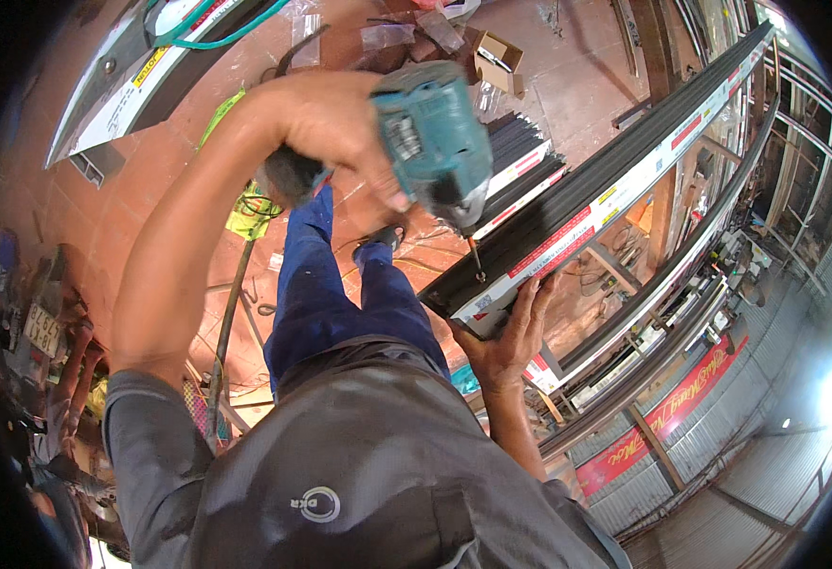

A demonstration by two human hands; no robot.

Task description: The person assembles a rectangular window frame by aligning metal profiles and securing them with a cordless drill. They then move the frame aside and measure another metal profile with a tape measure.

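My left hand (335, 123), slightly blurred, is closed round the handle of a teal cordless drill (435, 142). Its black battery end (291, 177) shows below my wrist. The thin drill bit (476, 258) points down with its tip at the near end of a long black metal profile (463, 283); whether it has entered the metal I cannot tell. White protective film with red and yellow printing covers the profile's side. My right hand (511, 346) grips this near end from the right side, its fingers up along the filmed face and part of the palm hidden.
More black profiles (520, 156) lie just beyond the drill. An open cardboard box (499, 64) and plastic bags sit on the red tiled floor (568, 85). Long frames and racks (667, 322) run along the right. A film-covered profile (141, 81) with a teal cord stands at upper left.
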